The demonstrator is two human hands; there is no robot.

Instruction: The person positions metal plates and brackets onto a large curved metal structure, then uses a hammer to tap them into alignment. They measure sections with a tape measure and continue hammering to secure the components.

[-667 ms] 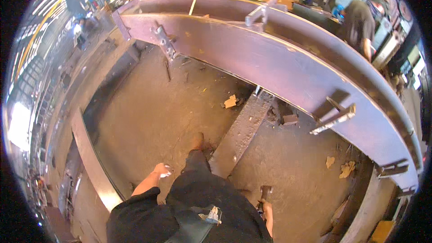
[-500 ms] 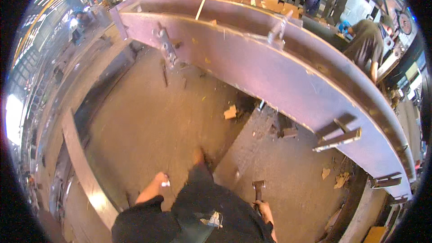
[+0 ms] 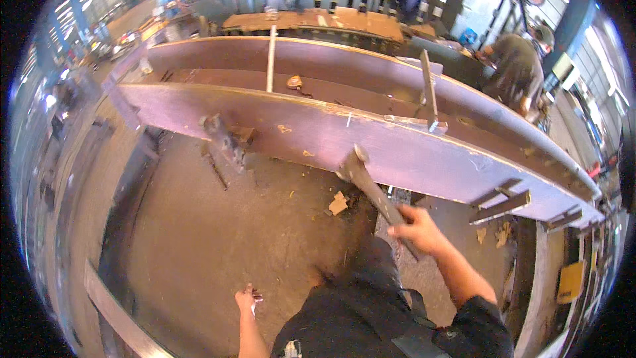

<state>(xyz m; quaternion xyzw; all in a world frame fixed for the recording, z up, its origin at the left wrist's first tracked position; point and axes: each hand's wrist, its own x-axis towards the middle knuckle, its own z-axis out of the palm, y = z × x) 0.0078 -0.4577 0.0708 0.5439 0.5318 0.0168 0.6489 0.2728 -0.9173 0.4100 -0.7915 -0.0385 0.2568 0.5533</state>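
My right hand (image 3: 419, 231) grips the handle of a hammer (image 3: 374, 192), whose head is raised in front of the near side of a large steel beam (image 3: 318, 126). I cannot tell whether the head touches the steel. Down by my left side, my left hand (image 3: 247, 297) is closed around a small white thing (image 3: 257, 299), too small to name. The beam is long and channel-like, with two upright sides. A pale strip (image 3: 271, 59) and a metal bar (image 3: 429, 89) lie across it. Steel brackets (image 3: 501, 202) stick out from its near face at the right.
A blurred metal piece (image 3: 224, 142) juts from the beam's near side at left. Cardboard scraps (image 3: 338, 203) lie on the floor. Steel rails (image 3: 119, 315) run along the left. Beyond the beam at right, a person (image 3: 515, 69) bends over. Behind stands a cardboard-topped bench (image 3: 311, 21).
My right hand has swung the hammer up and forward from beside my leg to the beam. I am closer to the beam, and my view has turned. The left hand still hangs low.
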